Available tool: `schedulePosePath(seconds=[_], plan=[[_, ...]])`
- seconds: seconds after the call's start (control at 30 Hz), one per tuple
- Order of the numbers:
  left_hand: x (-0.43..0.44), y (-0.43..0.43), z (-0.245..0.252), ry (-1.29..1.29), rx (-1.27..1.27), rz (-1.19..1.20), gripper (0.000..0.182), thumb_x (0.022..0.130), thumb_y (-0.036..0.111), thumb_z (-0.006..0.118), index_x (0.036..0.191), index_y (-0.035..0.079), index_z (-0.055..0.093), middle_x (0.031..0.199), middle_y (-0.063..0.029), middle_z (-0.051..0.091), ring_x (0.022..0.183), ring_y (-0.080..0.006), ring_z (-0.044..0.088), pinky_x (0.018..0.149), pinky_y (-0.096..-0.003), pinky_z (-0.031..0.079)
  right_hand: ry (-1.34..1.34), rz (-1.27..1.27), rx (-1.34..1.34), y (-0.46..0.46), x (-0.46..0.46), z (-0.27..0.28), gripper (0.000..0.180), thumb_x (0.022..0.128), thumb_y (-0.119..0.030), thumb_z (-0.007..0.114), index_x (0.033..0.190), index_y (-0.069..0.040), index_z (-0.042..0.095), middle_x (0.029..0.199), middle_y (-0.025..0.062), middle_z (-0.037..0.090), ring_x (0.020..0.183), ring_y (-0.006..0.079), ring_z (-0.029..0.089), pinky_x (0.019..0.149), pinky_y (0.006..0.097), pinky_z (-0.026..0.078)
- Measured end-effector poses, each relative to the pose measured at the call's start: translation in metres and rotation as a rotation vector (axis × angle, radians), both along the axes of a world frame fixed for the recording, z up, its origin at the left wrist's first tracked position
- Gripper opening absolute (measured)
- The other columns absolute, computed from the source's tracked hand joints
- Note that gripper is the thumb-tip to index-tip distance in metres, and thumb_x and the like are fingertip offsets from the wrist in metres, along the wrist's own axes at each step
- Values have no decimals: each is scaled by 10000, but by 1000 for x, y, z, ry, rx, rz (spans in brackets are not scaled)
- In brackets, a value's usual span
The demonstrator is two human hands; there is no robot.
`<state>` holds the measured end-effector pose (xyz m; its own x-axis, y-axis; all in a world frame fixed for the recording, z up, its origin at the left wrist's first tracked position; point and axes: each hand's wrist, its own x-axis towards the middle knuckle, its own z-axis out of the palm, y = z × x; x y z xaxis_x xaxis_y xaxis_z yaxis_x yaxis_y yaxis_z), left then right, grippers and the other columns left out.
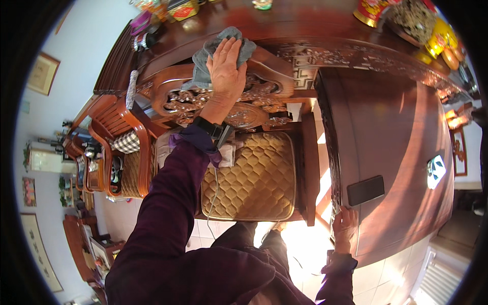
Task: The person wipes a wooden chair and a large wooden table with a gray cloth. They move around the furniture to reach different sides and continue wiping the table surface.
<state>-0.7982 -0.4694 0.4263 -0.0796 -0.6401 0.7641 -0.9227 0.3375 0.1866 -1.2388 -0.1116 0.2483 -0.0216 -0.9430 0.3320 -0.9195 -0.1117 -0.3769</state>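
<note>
In the head view, my left hand (227,72) lies flat, fingers stretched, on a grey cloth (202,63), pressed against the top rail of the carved wooden chair back (263,63). Whether the fingers grip the cloth I cannot tell. A dark band is around that wrist. My right hand (345,225) rests on the near left edge of a dark wooden table (389,126), close to a black smartphone (366,190). Below the carved back is a quilted tan seat cushion (255,183), with a folded pale cloth (227,154) on it beneath my left forearm.
A long wooden cabinet top (274,23) behind the chair holds a red and gold vase (371,13), a yellow vase (442,40) and a purple item (141,23). Wooden armchairs (143,152) stand to the left. A tissue pack (435,171) lies on the table. A thin cable (216,190) hangs over the cushion.
</note>
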Motion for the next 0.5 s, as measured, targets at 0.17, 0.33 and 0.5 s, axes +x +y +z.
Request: schedulePosePath(seconds=[0.17, 0.33, 0.5], plan=[[-70, -9, -4, -527, 88, -128, 499, 921, 192, 686, 1400, 75, 606, 1482, -90, 573, 1442, -287, 461, 1210, -584, 284, -20, -19, 0, -4, 2, 7, 203, 822, 19, 630, 998, -49, 705, 930, 127, 652, 882, 363, 624, 765, 468, 551], [-126, -14, -30, -608, 135, -151, 413, 939, 165, 579, 1312, 1, 644, 1384, -141, 636, 1407, -333, 489, 1211, -549, 304, -14, -39, -19, -8, 3, 11, 158, 812, -4, 654, 948, -53, 716, 863, 107, 650, 850, 348, 629, 759, 457, 555], [-157, -11, -72, -858, 330, -144, 467, 948, 152, 530, 1371, -36, 591, 1429, -205, 615, 1368, -335, 534, 1238, -521, 277, -13, -41, -14, -8, 3, 13, 167, 793, 0, 668, 939, -69, 712, 862, 106, 650, 844, 337, 631, 732, 439, 547]])
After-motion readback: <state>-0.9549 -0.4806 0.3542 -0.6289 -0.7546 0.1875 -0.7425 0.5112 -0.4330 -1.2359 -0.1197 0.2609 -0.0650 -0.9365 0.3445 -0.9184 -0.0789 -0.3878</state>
